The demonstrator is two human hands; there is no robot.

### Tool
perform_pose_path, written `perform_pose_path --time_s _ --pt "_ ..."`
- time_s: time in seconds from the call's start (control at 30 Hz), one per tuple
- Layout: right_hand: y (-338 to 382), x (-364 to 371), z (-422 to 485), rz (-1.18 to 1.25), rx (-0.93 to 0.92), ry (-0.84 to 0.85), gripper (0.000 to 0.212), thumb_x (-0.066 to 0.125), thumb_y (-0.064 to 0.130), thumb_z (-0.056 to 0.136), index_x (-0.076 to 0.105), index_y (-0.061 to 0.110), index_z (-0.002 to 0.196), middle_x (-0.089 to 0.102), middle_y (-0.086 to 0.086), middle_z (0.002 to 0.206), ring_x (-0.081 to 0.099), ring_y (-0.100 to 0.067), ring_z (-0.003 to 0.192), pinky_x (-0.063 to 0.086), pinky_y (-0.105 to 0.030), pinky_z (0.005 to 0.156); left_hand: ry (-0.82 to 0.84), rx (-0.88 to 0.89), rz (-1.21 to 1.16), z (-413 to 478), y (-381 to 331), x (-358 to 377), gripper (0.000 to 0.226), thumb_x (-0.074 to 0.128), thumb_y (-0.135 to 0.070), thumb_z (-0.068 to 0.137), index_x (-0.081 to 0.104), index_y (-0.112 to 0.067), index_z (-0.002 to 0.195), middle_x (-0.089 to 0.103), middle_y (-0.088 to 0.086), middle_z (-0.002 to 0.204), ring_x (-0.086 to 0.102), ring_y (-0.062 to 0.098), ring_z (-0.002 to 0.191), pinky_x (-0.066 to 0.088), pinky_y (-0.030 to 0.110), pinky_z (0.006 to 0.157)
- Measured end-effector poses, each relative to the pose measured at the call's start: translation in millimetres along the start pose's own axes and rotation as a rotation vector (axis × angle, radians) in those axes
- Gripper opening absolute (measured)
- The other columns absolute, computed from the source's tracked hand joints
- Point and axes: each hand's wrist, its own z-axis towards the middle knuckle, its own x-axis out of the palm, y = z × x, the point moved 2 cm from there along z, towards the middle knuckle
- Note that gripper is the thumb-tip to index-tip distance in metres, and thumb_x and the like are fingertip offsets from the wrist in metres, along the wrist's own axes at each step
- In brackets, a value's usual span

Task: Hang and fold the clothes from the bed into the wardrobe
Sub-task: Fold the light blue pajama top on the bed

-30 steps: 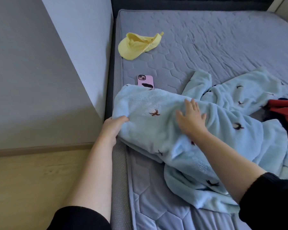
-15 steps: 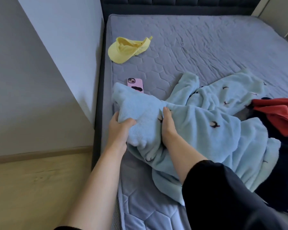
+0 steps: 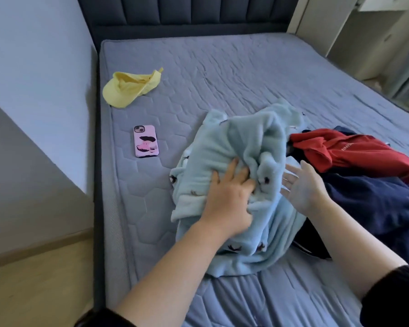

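Two hands meet at a bunched blue fleece lying mid-bed, with a red top and a navy garment against its right side. The left hand has its grip clamped on a fold of the fleece; the right hand has its grip apart, fingers spread, just beside the fleece. A phone and a yellow cap lie apart near the bed's left edge.

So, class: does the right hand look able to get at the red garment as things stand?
Probably yes. The open right hand hovers beside the blue fleece, just short of the red garment, which lies uncovered atop the navy clothes.
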Motion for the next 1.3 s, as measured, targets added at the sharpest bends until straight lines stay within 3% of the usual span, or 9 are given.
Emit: perform_pose_path --time_s 0.13,0.23,0.37,0.47,0.53,0.63,0.8,1.1,1.3 --pt "0 -6 -6 0.097 -0.041 0.051 0.047 0.036 0.039 0.101 0.045 0.009 0.136 0.061 -0.013 0.120 0.061 -0.030 0.108 0.048 -0.041 0.090 0.161 0.087 0.162 -3 -16 38 0.058 0.063 -0.015 0.077 0.046 -0.018 0.132 0.025 0.000 0.153 0.003 0.023 0.147 0.011 0.058 0.114" --pt "-1 -4 -5 0.014 -0.022 -0.001 0.048 0.036 0.044 0.100 0.048 0.010 0.130 0.062 -0.009 0.111 0.060 -0.021 0.098 0.046 -0.035 0.086 -0.038 0.003 -0.179 -6 1 27 0.060 0.061 -0.010 0.076 0.047 -0.016 0.135 0.035 0.001 0.149 0.022 0.020 0.142 0.024 0.049 0.114" --pt "-18 -7 -2 -0.298 -0.029 -0.117 0.040 0.053 0.043 0.092 0.055 0.013 0.119 0.053 -0.004 0.106 0.051 -0.016 0.094 0.039 -0.033 0.085 -0.527 -0.497 -0.769 -19 69 -25 0.056 0.059 -0.014 0.062 0.053 -0.020 0.117 0.059 -0.009 0.097 0.054 0.007 0.086 0.044 0.010 0.076" --pt "-46 -1 -6 -0.533 0.106 -0.084 0.079 0.062 0.058 0.081 0.042 0.007 0.137 0.052 -0.005 0.102 0.048 -0.018 0.089 0.038 -0.035 0.086 -0.928 -0.893 -1.012 -31 143 -45 0.046 0.065 -0.006 0.071 0.049 -0.004 0.115 0.062 0.007 0.102 0.061 0.022 0.089 0.050 0.018 0.071" --pt "-58 5 -8 -0.612 0.135 -0.134 0.101 0.068 0.061 0.075 0.022 0.010 0.148 0.042 -0.010 0.140 0.046 -0.027 0.120 0.038 -0.042 0.099 -0.953 -1.156 -1.153 -44 183 -40 0.063 0.067 -0.013 0.080 0.038 -0.007 0.135 0.055 0.010 0.125 0.061 0.025 0.104 0.053 0.032 0.084" --pt "-65 14 -8 -0.684 0.108 -0.236 0.107 0.074 0.057 0.071 0.018 0.009 0.148 0.027 -0.011 0.151 0.035 -0.034 0.135 0.035 -0.049 0.108 -0.779 -1.486 -1.354 -73 212 -13 0.090 0.076 -0.044 0.071 0.028 -0.024 0.145 0.045 -0.005 0.134 0.055 0.021 0.110 0.048 0.041 0.095" --pt "-71 22 -9 -0.588 -0.094 -0.299 0.092 0.077 0.051 0.071 0.035 0.009 0.142 0.041 -0.005 0.142 0.049 -0.025 0.121 0.043 -0.033 0.087 -0.508 -1.322 -1.569 -89 188 26 0.089 0.077 -0.060 0.064 0.042 -0.031 0.141 0.055 -0.003 0.135 0.055 0.023 0.119 0.045 0.047 0.102" --pt "-83 29 -5 -0.452 0.189 -0.096 0.064 0.086 0.044 0.061 0.053 0.014 0.107 0.060 0.003 0.095 0.056 -0.016 0.082 0.044 -0.027 0.060 -0.437 -1.151 -1.785 -87 164 36 0.059 0.077 -0.036 0.074 0.059 -0.016 0.127 0.068 0.007 0.117 0.064 0.026 0.110 0.049 0.048 0.095" --pt "-74 46 -12 -0.085 0.260 0.084 0.049 0.085 0.028 0.066 0.066 0.014 0.108 0.073 -0.004 0.099 0.068 -0.023 0.093 0.056 -0.034 0.071 -0.414 -1.228 -1.916 -66 166 12 0.045 0.063 -0.039 0.083 0.064 -0.019 0.124 0.067 0.010 0.119 0.063 0.032 0.110 0.047 0.051 0.097"
